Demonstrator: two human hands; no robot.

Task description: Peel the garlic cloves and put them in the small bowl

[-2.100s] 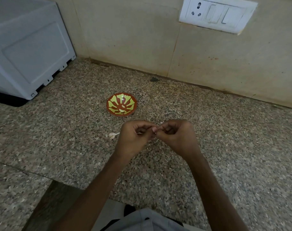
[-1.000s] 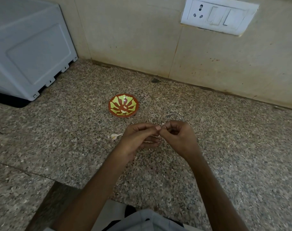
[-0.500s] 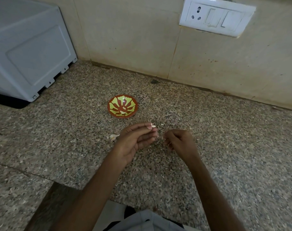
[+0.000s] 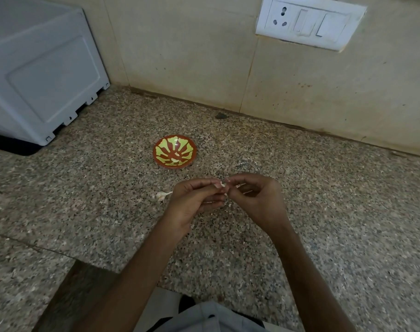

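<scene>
The garlic clove is being pinched again between left hand and right hand, rejoined after parting; peeling is being resumed, small bowl at eleven o'clock.

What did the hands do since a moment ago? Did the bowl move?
The right hand came back to the left hand, and both now pinch the garlic clove between their fingertips. Half a second ago they were apart. The bowl and the garlic piece on the counter stayed put.
</scene>
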